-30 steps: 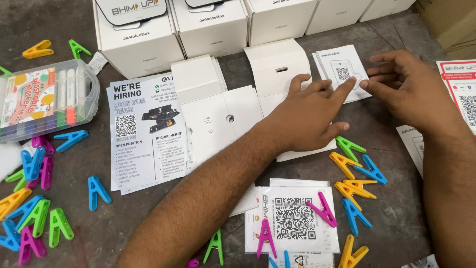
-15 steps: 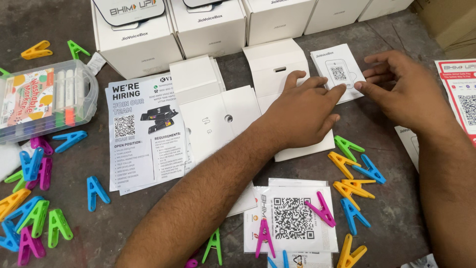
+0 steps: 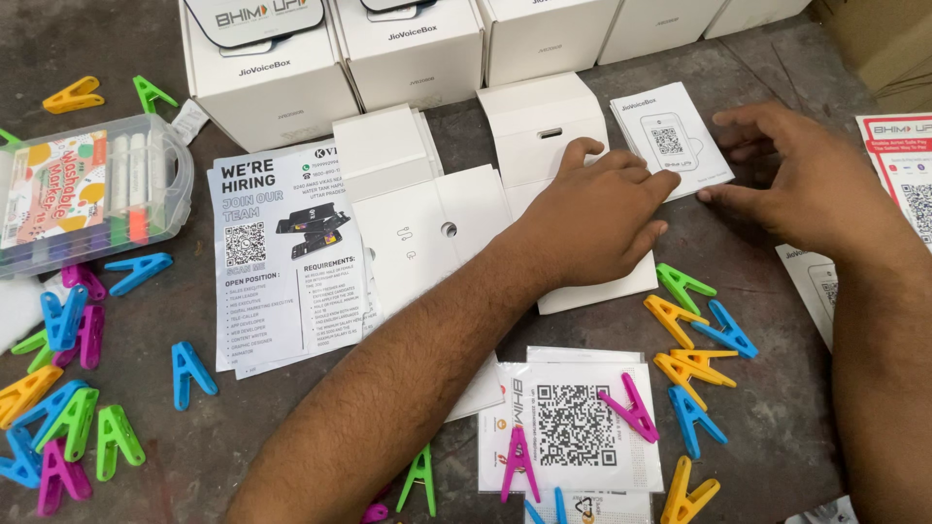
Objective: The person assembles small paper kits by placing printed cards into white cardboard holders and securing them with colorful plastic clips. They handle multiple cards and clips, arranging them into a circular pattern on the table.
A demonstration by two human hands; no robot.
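Head view: both hands close in on a small white printed paper card (image 3: 670, 144) lying flat on the dark worktable (image 3: 767, 388).

The left hand (image 3: 592, 218) rests palm-down on flattened white cardboard packaging (image 3: 437, 243), fingers loosely spread, fingertips touching the card's near edge, gripping nothing. The right hand (image 3: 811, 184) hovers open just beside the card's right edge, holding nothing. Judged step: lining up the card; next calls for a pinch on its edge.

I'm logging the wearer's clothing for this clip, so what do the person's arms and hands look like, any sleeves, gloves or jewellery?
Both arms are bare as far as the frame shows, with no sleeve in view. The left hand and right hand wear no gloves, and no rings, watch or bracelet show. The forearms are hairy.
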